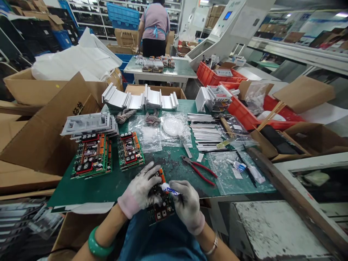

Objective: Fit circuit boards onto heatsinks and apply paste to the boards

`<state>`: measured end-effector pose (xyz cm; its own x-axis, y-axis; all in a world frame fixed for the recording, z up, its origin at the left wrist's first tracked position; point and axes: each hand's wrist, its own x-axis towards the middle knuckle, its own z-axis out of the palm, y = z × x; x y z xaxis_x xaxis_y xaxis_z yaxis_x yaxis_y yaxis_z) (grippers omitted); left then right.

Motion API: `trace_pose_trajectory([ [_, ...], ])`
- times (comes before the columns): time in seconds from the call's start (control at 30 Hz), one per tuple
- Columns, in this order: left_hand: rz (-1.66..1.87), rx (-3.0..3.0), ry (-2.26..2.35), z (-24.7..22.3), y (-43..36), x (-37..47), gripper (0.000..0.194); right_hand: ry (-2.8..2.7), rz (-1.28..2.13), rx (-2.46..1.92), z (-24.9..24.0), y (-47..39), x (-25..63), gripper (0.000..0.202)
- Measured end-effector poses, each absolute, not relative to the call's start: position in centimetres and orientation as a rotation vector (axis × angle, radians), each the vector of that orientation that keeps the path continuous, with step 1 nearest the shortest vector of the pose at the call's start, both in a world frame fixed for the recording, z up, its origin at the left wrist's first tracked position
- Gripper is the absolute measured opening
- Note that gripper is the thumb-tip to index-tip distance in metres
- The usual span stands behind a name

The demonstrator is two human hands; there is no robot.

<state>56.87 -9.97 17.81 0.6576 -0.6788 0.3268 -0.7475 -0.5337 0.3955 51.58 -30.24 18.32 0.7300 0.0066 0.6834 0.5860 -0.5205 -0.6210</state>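
My left hand (141, 190), in a whitish glove, grips a circuit board (160, 210) by its left side, over my lap at the table's front edge. The board has an orange strip along its upper right and red-framed parts low down. In my right hand (187, 204), also gloved, is a small white and blue tube (170, 189), its tip pointing left over the upper part of the board. Left of my hands, a short stack of boards (131, 150) lies on the green table (114, 190), with a taller stack (91, 156) further left.
Red-handled pliers (199, 170) lie right of the boards. Metal strips (205, 132), plastic bags (146, 134) and white metal profiles (160, 99) are further back. Red crates (239, 110) stand at right, a cardboard box (51, 134) at left. A person (155, 25) stands beyond another table.
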Motion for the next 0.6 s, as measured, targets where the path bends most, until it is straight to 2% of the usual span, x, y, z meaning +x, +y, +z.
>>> trace_pose_trajectory([
  [0.5, 0.374, 2.231, -1.120, 17.35, -10.13, 56.81, 0.052, -0.486, -0.825, -2.005, 17.56, -30.50, 51.57, 0.024],
  [0.6, 0.313, 2.270, -1.115, 17.62, -10.02, 56.86, 0.048, -0.385, -0.733, -1.896, 17.57, -30.78, 51.03, 0.018],
])
